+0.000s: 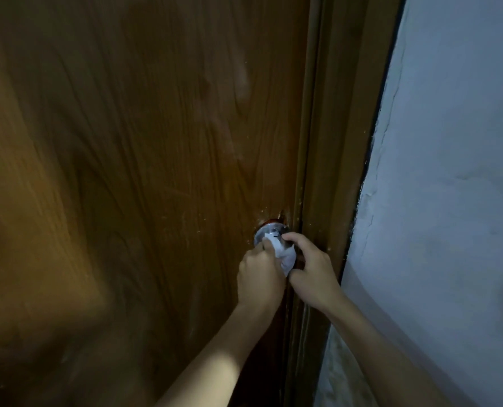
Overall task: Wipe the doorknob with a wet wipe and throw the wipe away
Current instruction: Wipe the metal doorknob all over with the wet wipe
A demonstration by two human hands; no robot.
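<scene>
A round silver doorknob [269, 231] sticks out of the brown wooden door near its right edge. A crumpled white wet wipe [285, 254] lies over the knob's lower right side. My left hand [260, 279] is below the knob, fingers curled onto the wipe's left edge. From the right, my right hand [310, 267] pinches the wipe against the knob with thumb and fingers. Much of the knob is hidden by the wipe and both hands.
The wooden door [144, 171] fills the left and middle of the view. A brown door frame [329, 160] runs down just right of the knob. A pale, cracked plaster wall [450, 186] stands to the right. The light is dim.
</scene>
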